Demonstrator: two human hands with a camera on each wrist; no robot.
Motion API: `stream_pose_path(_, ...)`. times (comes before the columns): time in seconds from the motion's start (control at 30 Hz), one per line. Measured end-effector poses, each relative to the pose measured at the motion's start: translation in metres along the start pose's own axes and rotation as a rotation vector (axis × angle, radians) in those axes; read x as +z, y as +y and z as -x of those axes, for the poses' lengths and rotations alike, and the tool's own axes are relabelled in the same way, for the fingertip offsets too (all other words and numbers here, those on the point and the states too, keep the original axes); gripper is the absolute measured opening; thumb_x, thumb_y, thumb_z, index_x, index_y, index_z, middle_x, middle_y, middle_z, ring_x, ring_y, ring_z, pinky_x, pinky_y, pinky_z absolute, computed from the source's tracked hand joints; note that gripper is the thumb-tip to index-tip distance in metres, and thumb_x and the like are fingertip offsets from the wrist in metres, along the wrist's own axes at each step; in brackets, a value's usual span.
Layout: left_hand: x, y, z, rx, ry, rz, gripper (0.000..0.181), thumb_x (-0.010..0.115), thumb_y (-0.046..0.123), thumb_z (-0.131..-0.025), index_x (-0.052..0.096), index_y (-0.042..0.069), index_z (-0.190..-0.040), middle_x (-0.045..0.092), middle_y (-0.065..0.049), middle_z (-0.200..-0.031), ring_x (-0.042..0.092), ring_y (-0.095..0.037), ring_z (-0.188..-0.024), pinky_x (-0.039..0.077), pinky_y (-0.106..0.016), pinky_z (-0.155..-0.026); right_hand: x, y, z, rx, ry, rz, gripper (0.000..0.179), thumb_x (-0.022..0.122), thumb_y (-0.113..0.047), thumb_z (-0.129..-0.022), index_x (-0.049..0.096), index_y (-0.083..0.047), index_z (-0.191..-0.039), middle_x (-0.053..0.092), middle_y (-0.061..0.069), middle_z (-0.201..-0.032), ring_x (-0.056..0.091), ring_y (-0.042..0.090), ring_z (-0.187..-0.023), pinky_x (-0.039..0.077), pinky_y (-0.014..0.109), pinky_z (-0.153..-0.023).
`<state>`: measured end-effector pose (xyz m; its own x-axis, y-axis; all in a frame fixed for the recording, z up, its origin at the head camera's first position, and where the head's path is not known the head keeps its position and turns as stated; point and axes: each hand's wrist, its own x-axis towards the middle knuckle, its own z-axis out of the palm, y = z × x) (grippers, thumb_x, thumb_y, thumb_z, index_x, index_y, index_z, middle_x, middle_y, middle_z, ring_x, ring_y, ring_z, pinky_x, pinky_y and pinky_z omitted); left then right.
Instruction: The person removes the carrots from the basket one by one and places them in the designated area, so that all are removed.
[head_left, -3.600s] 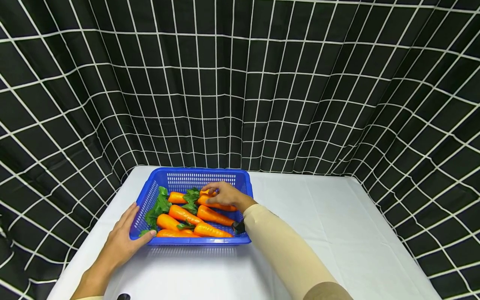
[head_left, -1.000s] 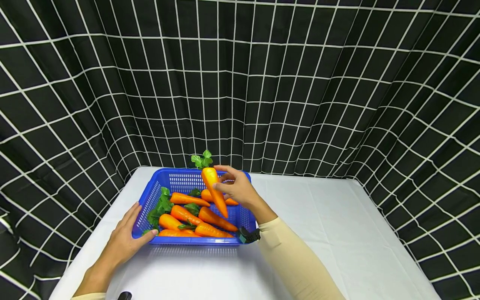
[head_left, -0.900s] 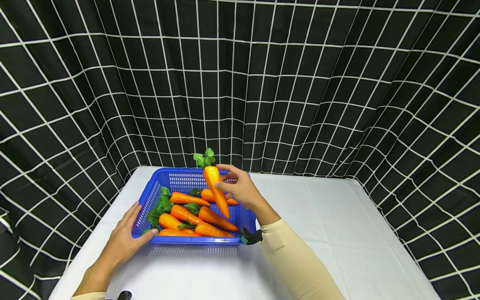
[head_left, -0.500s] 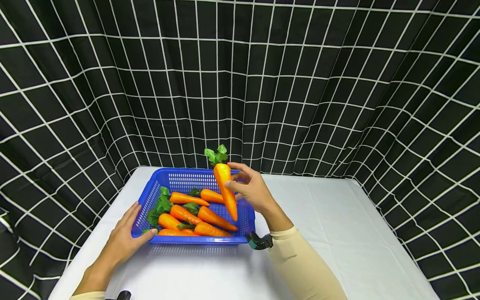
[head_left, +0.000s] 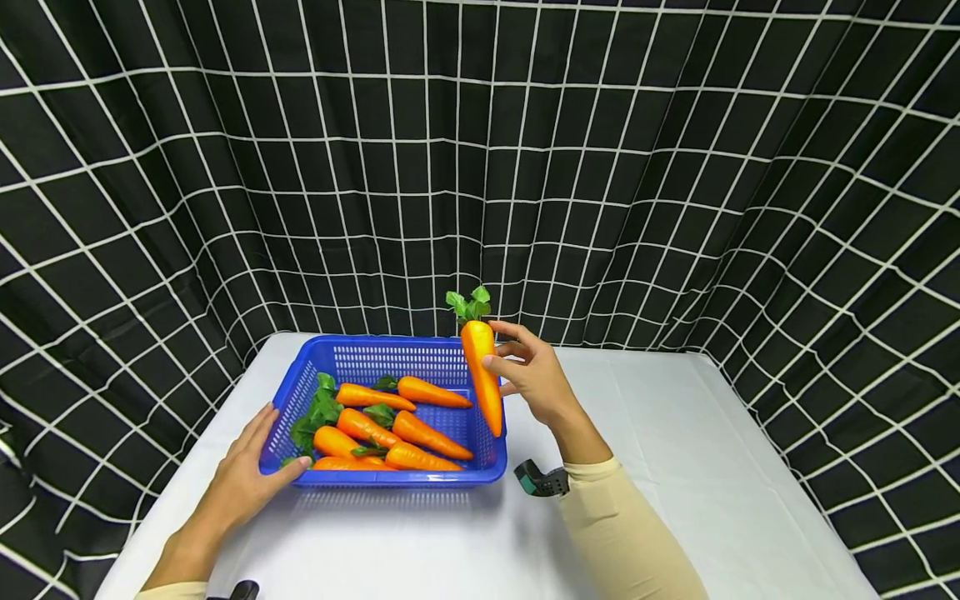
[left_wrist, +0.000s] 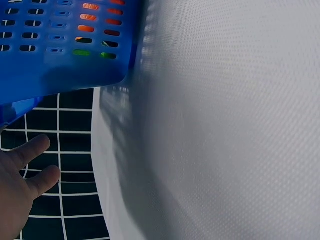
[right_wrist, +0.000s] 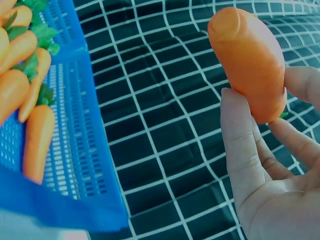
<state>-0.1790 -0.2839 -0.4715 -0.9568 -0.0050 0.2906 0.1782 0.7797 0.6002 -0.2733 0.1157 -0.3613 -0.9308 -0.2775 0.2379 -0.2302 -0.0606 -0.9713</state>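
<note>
A carrot (head_left: 482,375) with a green leafy top is pinched between the thumb and fingers of my right hand (head_left: 536,375). It hangs tilted, leaves up and tip down, over the right rim of a blue plastic basket (head_left: 405,478). The right wrist view shows the same carrot (right_wrist: 250,60) tip toward the camera. My left hand (head_left: 243,467) lies at the basket's left front corner, fingers along the left side and thumb at the front rim. Several other carrots (head_left: 431,433) lie in the basket, their leaves (head_left: 317,412) mostly at its left.
A white-covered table (head_left: 645,433) bears the basket toward its back left. Black cloth with a white grid (head_left: 570,192) hangs behind and on both sides. A dark band (head_left: 542,480) is on the right wrist.
My right hand reached among the carrots, lifted one by its upper part, and has carried it rightward to the basket's right rim. The left hand stays at the basket's corner.
</note>
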Motion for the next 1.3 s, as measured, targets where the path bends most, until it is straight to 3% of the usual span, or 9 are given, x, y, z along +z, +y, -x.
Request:
stream_pose_path(0.3,0.000,-0.003,-0.001,0.014,0.013,0.010,0.091,0.073,0.044,-0.083,0.029,-0.001,-0.149,0.021,-0.019,-0.155,0.025,-0.052,-0.132,0.023,-0.074,-0.093,-0.021,0.006,-0.002,-0.005,0.056,-0.005,0.051,0.070,-0.007,-0.087,0.054,-0.009,-0.135,0.056,0.025,-0.103,0.066,0.035,-0.084,0.055,0.051,-0.062)
stream_pose_path(0.7,0.001,-0.005,0.000,0.013,0.018,0.004,0.091,0.073,0.044,-0.083,0.029,-0.001,-0.149,0.022,-0.018,-0.155,0.027,-0.053,-0.131,0.023,-0.074,-0.093,-0.052,0.030,-0.009,0.053,0.177,0.014,0.050,0.069,-0.007,-0.087,0.055,-0.012,-0.134,0.060,0.023,-0.102,0.065,0.031,-0.076,0.056,0.048,-0.063)
stream_pose_path(1.03,0.002,-0.004,0.001,0.007,0.014,0.005,0.092,0.073,0.045,-0.083,0.029,-0.001,-0.149,0.021,-0.018,-0.156,0.026,-0.052,-0.132,0.023,-0.074,-0.094,-0.064,0.050,-0.018,0.104,0.215,0.036,0.053,0.070,-0.007,-0.087,0.052,-0.009,-0.137,0.061,0.018,-0.097,0.064,0.029,-0.073,0.056,0.052,-0.065)
stream_pose_path(1.3,0.002,-0.004,0.000,0.006,0.007,0.004,0.091,0.072,0.044,-0.083,0.029,0.000,-0.150,0.021,-0.018,-0.155,0.027,-0.052,-0.131,0.023,-0.074,-0.093,-0.072,0.075,-0.028,0.163,0.250,0.073,0.051,0.069,-0.007,-0.087,0.052,-0.009,-0.135,0.062,0.017,-0.093,0.062,0.025,-0.071,0.057,0.045,-0.063)
